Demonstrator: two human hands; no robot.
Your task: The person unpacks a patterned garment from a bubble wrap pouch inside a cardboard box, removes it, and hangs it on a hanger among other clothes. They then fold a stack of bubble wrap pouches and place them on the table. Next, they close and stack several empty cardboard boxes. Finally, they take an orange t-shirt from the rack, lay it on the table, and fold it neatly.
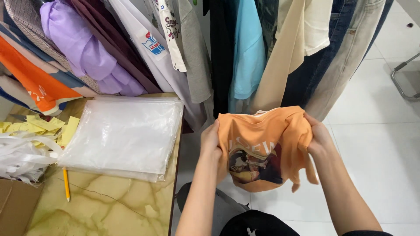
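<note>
Both hands, left hand [211, 139] and right hand [318, 136], closed on orange t-shirt [262, 146], bunched crosswise between them, surface [109, 205] lying leftward.

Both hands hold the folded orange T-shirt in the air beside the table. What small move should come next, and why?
Probably carry the orange T-shirt left, toward the stack of clear plastic bags. The left hand and right hand grip it already bunched compact, and the stack lies close by on the table.

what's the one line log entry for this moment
left hand: holds orange t-shirt | right hand: holds same shirt | shirt: bunched, off the table | nearby: stack of clear bags
</note>
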